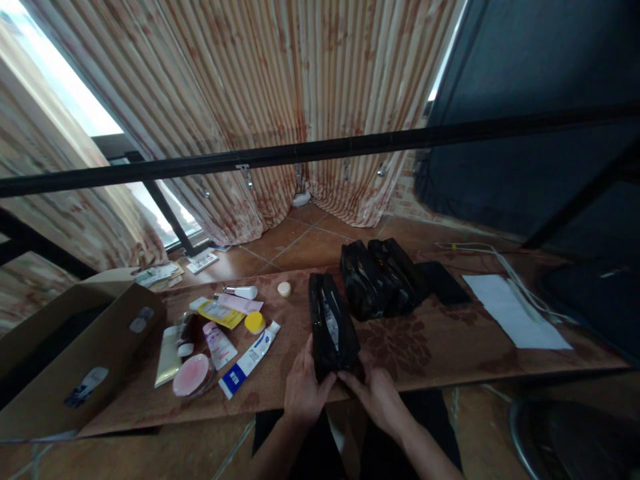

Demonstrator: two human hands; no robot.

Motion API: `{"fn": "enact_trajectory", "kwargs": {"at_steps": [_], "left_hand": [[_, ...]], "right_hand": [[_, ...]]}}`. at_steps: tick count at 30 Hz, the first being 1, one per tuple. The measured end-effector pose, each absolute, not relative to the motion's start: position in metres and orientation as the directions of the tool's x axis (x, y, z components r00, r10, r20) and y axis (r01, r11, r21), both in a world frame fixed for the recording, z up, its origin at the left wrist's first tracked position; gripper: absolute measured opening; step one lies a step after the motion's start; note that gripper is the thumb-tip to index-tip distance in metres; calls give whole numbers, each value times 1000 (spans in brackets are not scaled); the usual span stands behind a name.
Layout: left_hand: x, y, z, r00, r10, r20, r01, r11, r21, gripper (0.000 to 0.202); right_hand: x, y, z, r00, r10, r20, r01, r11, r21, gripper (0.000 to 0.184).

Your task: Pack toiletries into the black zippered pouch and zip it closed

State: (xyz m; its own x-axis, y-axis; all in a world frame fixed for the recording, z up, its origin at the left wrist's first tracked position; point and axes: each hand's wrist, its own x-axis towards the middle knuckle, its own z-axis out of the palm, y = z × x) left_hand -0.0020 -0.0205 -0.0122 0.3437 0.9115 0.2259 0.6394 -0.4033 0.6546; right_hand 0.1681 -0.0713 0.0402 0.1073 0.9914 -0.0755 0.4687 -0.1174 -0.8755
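Note:
A black zippered pouch (320, 323) stands upright at the near edge of the cloth-covered table, its top partly unzipped and something pale showing inside. My left hand (304, 383) grips its near left side. My right hand (379, 390) grips the near right corner, both thumbs meeting at the front end by the zip. Two more black pouches (363, 283) stand side by side just behind to the right. To the left lie a blue-and-white toothpaste tube (250, 360), a yellow round jar (255, 323), a pink-lidded round container (192, 375) and several other tubes.
An open cardboard box (113, 350) stands at the table's left end. White paper (515, 311) and a cable lie on the right, near a flat black item (444, 283). A black metal bar (320, 148) crosses in front of striped curtains (250, 87). A small cream round object (284, 289) sits near the back.

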Motion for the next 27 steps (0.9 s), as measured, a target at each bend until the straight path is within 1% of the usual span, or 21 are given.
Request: {"fn": "enact_trajectory", "kwargs": {"at_steps": [2,4,6,8,10,13,14,16,18,20,22,24,26,27], "left_hand": [[-2,-20,-10,351,911,218,613,-399,682,66],[-3,-19,-8,342,919,198,585,-373,721,52],[-5,-17,-5,338,926,169,539,-338,772,41],[-10,-16,-2,345,929,133,472,-294,831,37],[-20,-14,1,335,938,85,409,-226,884,38],[-44,-14,8,278,961,3,364,-109,925,43],[-53,-14,11,280,960,-16,358,-89,930,46],[-69,-17,17,285,958,-2,348,-102,932,51],[-81,-21,20,265,963,40,371,-140,918,56],[-85,-26,18,223,973,61,407,-150,901,62],[-84,-30,13,168,984,52,455,-124,882,71],[-78,-32,6,94,995,42,516,-85,853,78],[-71,-30,-1,25,998,52,556,-57,829,79],[-68,-29,-3,7,998,60,549,-54,834,78]], "right_hand": [[163,-71,40,103,993,-62,530,-107,-841,40],[156,-71,41,115,993,-31,583,-93,-807,37],[149,-73,41,134,991,-20,595,-97,-798,38],[141,-76,40,145,989,-26,572,-105,-814,43],[130,-81,37,145,988,-47,532,-118,-839,49],[109,-91,31,101,992,-76,452,-114,-885,62],[101,-94,30,73,994,-84,422,-107,-900,65],[87,-100,30,-5,995,-95,362,-86,-928,70],[78,-102,32,-94,993,-71,306,-39,-951,69],[77,-101,34,-125,992,-7,263,27,-964,56],[86,-94,34,-24,998,49,262,54,-964,40],[104,-82,31,184,982,52,293,-4,-956,31],[128,-66,24,303,952,40,311,-59,-949,35],[139,-57,21,345,938,44,320,-73,-944,39]]}}
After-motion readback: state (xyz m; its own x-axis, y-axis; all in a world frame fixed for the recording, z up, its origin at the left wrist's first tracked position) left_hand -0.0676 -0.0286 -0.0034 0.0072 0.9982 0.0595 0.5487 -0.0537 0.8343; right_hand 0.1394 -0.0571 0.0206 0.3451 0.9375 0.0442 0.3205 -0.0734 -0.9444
